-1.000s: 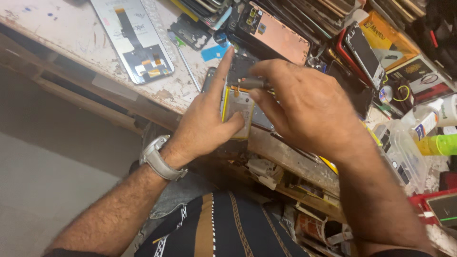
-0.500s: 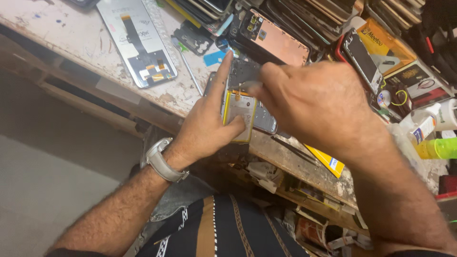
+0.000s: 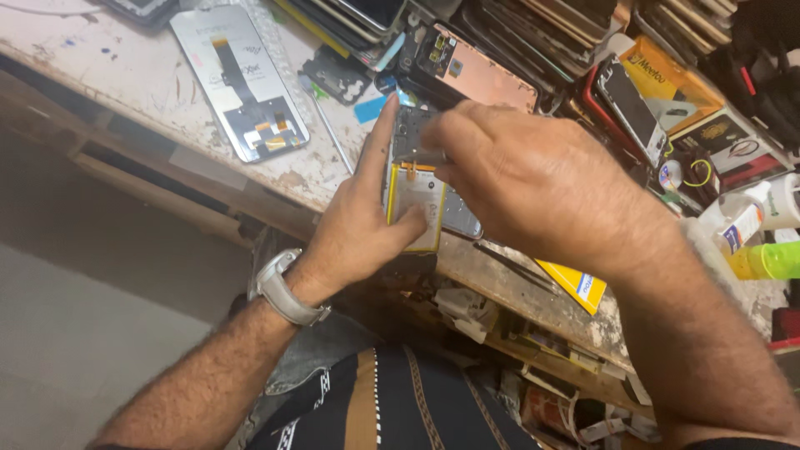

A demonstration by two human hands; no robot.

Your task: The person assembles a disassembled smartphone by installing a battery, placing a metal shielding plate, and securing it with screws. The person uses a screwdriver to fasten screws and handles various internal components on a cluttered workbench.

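An opened phone [image 3: 427, 196] lies at the workbench's near edge, its back off and a pale battery showing. My left hand [image 3: 362, 225] clasps its left side, the index finger stretched along the edge and the thumb pressing on the battery. My right hand [image 3: 533, 187] hovers over the phone's upper part and pinches a thin dark tool [image 3: 421, 156], whose tip rests on the phone's inside just above the battery. The hand hides most of the tool and the phone's right side. A silver wristwatch [image 3: 287, 289] is on my left wrist.
A detached phone screen with a flex cable [image 3: 242, 83] lies face down on the worn white bench [image 3: 142, 79]. A pink phone frame [image 3: 475, 71], stacked phones and boxes crowd the back. Bottles [image 3: 762, 225] stand at the right. A yellow card [image 3: 575, 283] lies on the edge.
The view has shifted slightly. My right hand has edged down and right over the phone, and my left thumb now presses on the battery. The phone stays in place.
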